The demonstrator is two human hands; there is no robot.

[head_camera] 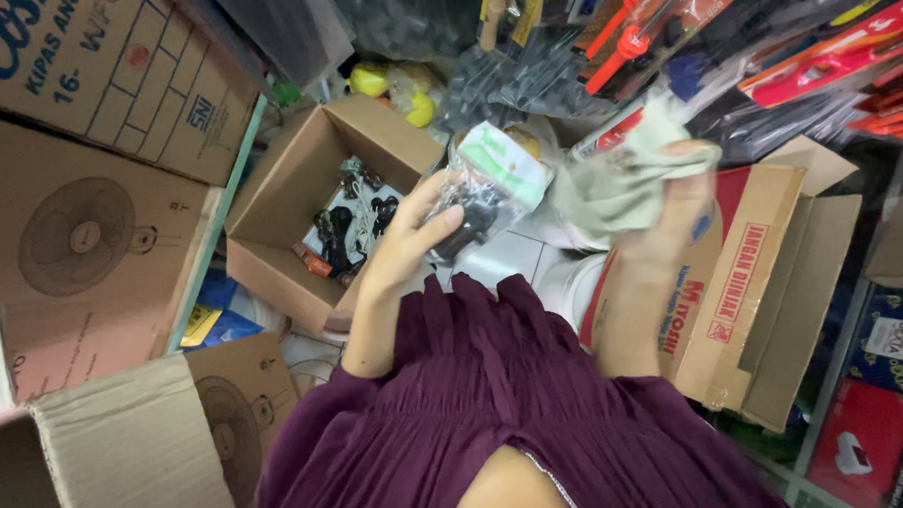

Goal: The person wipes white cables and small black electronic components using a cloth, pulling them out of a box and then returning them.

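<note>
Fingers [440, 222] of left hand [411, 240] clamped on clear-bagged black part [475, 208], raised above open carton [270, 205] of like parts; right hand [675, 211] closed on pale green cloth [624, 173], blurred; wiping apparently unfinished.

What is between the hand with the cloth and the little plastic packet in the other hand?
Nothing visible. The left hand holds the clear plastic packet with a dark part inside, above the open cardboard box. The right hand grips a pale green cloth beside it; only a narrow open gap separates cloth and packet.
</note>
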